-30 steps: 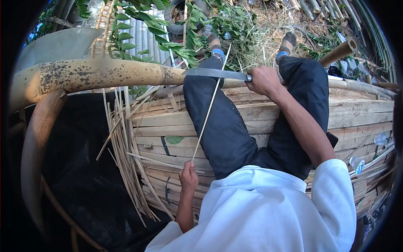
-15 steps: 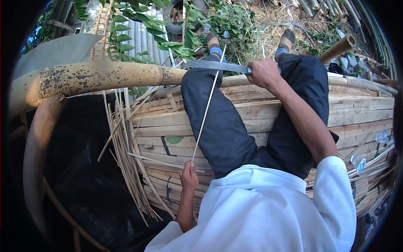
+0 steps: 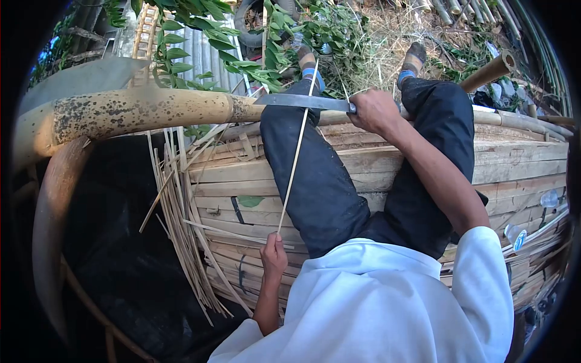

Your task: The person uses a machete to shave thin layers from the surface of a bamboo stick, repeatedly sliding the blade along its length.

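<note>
Knife [image 3: 302, 101] across strip [image 3: 295, 160], bamboo pole [image 3: 145, 109] left, strips [image 3: 181, 224] below

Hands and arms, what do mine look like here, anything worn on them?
Left hand and right hand are bare: no gloves or watch visible. Forearms are bare too. A white shirt with short, loose sleeves covers the upper arms.

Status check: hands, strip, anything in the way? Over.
Left hand shut on bamboo strip, low end. Right hand shut on knife, blade crossing strip above the knee. Loose splints piled left, apart.
</note>
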A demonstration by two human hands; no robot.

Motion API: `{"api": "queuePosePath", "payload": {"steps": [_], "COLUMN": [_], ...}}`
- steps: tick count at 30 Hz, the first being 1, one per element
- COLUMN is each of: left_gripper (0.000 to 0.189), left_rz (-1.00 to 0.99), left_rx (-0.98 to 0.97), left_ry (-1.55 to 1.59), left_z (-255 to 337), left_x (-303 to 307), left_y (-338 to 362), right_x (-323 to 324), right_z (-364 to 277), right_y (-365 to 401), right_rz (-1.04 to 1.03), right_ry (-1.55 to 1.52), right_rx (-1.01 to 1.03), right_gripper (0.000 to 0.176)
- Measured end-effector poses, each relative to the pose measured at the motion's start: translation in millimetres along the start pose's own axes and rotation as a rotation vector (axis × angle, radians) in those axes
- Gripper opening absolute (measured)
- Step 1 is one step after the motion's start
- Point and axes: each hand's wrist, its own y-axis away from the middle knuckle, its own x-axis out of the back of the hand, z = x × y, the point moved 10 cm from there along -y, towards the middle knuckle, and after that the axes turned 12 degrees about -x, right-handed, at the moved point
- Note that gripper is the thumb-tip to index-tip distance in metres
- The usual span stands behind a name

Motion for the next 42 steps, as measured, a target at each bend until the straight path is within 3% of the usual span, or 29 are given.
{"api": "queuePosePath", "payload": {"steps": [4, 6, 9, 13, 16, 19, 21, 22, 25, 29, 30, 32, 34, 36, 38, 40, 42], "left_gripper": [0.017, 0.017, 0.017, 0.017, 0.018, 0.018, 0.018, 0.019, 0.019, 0.020, 0.020, 0.021, 0.022, 0.023, 0.025, 0.026, 0.028], "left_rz": [-0.018, -0.002, 0.010, 0.002, -0.006, -0.023, -0.014, -0.009, -0.006, -0.039, -0.050, -0.057, -0.075, -0.065, -0.062, -0.082, -0.077], "left_rx": [0.006, -0.013, -0.020, 0.000, 0.006, 0.030, 0.008, -0.013, 0.036, 0.065, 0.072, 0.078, 0.118, 0.116, 0.118, 0.148, 0.135], "left_ry": [-0.013, -0.026, -0.050, -0.066, -0.044, -0.056, -0.069, -0.086, -0.030, -0.005, 0.023, 0.051, 0.101, 0.102, 0.109, 0.105, 0.097], "left_z": [0, 2, 2, 1, 1, -2, 0, 2, -3, -4, -6, -9, -16, -16, -17, -18, -14], "left_x": [-6, -4, 0, -1, -4, -1, 1, 3, -2, -6, -7, -8, -12, -13, -15, -14, -12], "left_y": [2, 2, 4, 3, 0, 2, 3, 3, 6, 1, 1, 3, 6, 8, 7, 7, 7], "right_x": [-14, -19, -7, 5, -5, -15, 2, 5, 15, -13, -18, -29, -16, -1, -22, -27, -17], "right_z": [-38, -38, 8, 10, -28, -12, 44, 42, 24, -27, -24, 10, 9, -12, -37, -24, 6], "right_y": [28, 26, -8, -9, 13, 1, -27, -27, -15, 11, 7, -16, -19, -3, 14, 6, -15], "right_rz": [-0.047, -0.074, -0.048, -0.020, -0.024, -0.056, 0.053, 0.061, 0.090, -0.143, -0.144, -0.112, -0.057, 0.010, -0.114, -0.093, -0.025], "right_ry": [-0.012, 0.028, -0.013, -0.008, 0.039, 0.036, -0.053, -0.055, -0.165, -0.001, -0.006, -0.062, -0.121, -0.115, 0.050, 0.006, -0.082], "right_rx": [0.173, 0.165, -0.092, -0.071, 0.179, 0.130, -0.271, -0.267, -0.153, 0.148, 0.148, -0.098, -0.149, 0.022, 0.204, 0.103, -0.128], "right_gripper": [0.019, 0.019, 0.020, 0.021, 0.018, 0.020, 0.022, 0.022, 0.024, 0.023, 0.023, 0.022, 0.022, 0.022, 0.020, 0.020, 0.020]}}
